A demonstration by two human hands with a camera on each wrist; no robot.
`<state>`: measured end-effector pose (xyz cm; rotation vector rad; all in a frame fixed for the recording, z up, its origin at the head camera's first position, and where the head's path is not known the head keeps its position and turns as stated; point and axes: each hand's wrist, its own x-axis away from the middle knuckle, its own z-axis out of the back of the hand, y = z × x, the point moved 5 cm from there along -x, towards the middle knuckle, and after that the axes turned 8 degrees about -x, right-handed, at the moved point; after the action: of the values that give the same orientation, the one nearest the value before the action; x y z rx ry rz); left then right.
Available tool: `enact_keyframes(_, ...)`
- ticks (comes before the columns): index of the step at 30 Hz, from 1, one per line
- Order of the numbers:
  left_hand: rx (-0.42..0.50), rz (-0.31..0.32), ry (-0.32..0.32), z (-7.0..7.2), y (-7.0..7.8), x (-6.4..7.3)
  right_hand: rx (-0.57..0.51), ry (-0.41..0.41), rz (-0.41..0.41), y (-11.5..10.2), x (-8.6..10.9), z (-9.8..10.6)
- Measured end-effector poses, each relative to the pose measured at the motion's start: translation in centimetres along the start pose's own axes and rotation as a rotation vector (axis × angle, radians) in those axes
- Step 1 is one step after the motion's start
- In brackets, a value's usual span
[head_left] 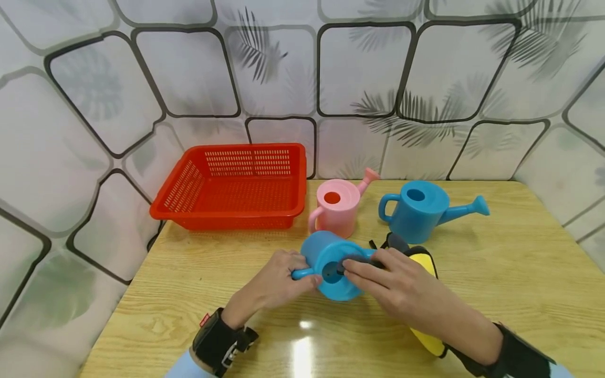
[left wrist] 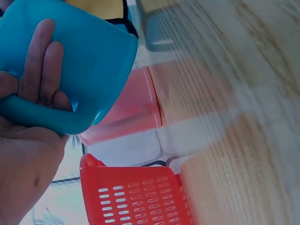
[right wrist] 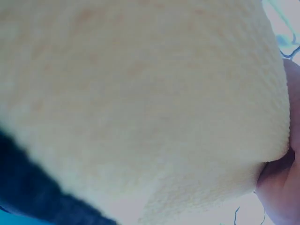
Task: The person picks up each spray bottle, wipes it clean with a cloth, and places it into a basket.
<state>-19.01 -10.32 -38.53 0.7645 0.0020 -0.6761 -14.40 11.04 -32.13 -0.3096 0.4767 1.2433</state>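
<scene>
The light-blue plastic watering can (head_left: 326,254) sits tilted at the middle of the pale wooden table (head_left: 212,268) in the head view, opening towards you. Your left hand (head_left: 283,278) grips its handle; your right hand (head_left: 402,278) pinches a yellow-and-grey, black-edged cloth (head_left: 425,261) at the opening. In the left wrist view, your fingers pass through the handle, with the red perforated plastic basket (left wrist: 140,199) beyond. In the right wrist view, textured cloth fills most of the frame.
</scene>
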Motion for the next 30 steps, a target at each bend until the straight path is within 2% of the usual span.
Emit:
enact_keyframes(4, 0.012, 0.014, 0.012, 0.1, -0.3, 0.1, -0.003, 0.012, 0.05, -0.2, 0.1, -0.2)
enact_keyframes(14, 0.063, -0.001, 0.04, 0.3, -0.8, 0.1, -0.013, 0.021, 0.171, -1.0, -0.2, -1.1)
enact_keyframes(30, 0.088, -0.045, 0.033, 0.2, -0.9, -0.1, 0.016, -0.014, 0.196, -1.2, 0.1, -1.5)
